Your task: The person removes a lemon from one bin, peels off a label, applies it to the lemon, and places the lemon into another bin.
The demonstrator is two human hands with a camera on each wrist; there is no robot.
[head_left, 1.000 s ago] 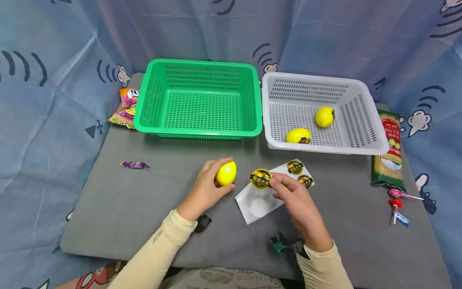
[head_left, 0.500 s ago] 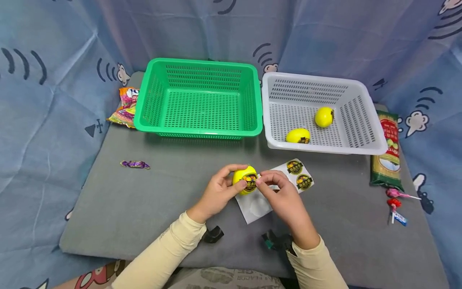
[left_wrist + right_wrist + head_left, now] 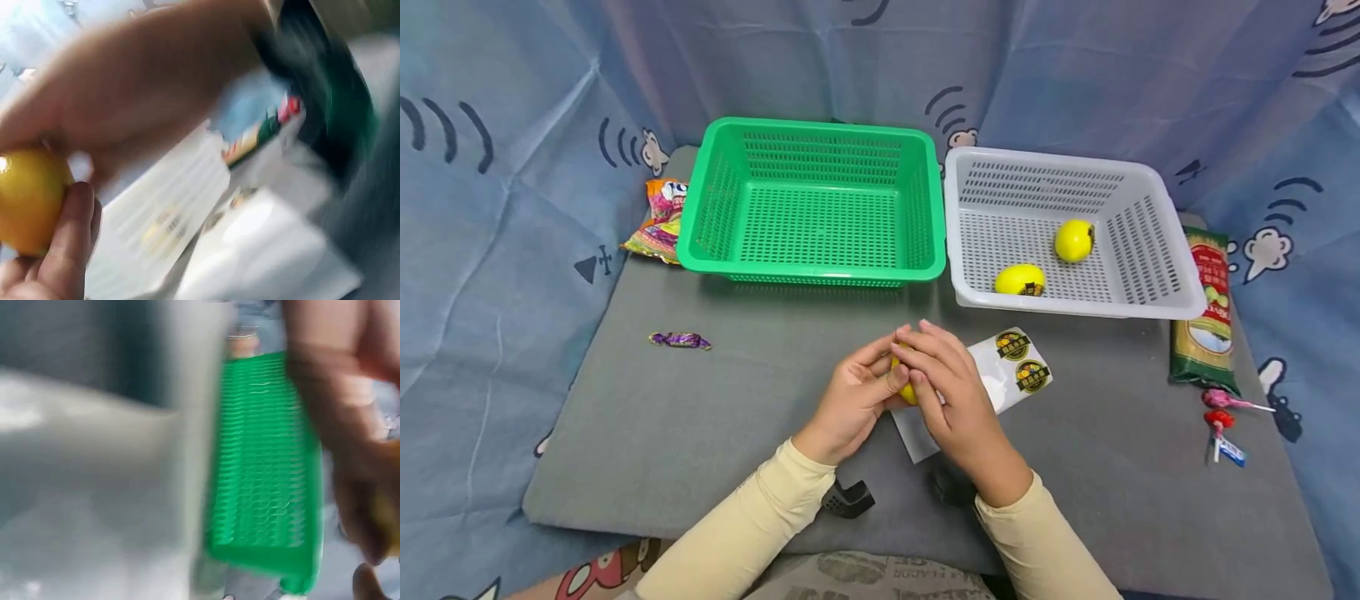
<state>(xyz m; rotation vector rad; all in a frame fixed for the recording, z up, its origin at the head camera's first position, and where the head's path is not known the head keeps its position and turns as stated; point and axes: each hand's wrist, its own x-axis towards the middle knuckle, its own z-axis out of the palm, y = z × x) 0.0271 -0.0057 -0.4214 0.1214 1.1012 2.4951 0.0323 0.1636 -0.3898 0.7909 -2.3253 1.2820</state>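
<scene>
My left hand (image 3: 850,404) grips a yellow lemon (image 3: 907,392) in the middle of the head view. Over its right side lie the fairly straight fingers of my right hand (image 3: 955,400), pressing against the fruit and covering most of it. The round black-and-yellow sticker is hidden beneath that hand. In the left wrist view the lemon (image 3: 31,203) shows at the left edge between fingers. Below the hands, partly covered, lies a white sticker sheet (image 3: 917,435) with two stickers (image 3: 1032,377) at its right end. The right wrist view is heavily blurred.
A green basket (image 3: 812,273) stands at the back left. Beside it, a white basket (image 3: 1075,307) holds two lemons bearing stickers. A purple candy (image 3: 681,340) and snack packet (image 3: 658,223) lie left; a green-and-red packet (image 3: 1206,333) and lollipops (image 3: 1221,400) lie right.
My right hand has carried the sticker left onto the lemon, and its fingers now cover the spot. My left hand has brought the lemon rightward to meet it.
</scene>
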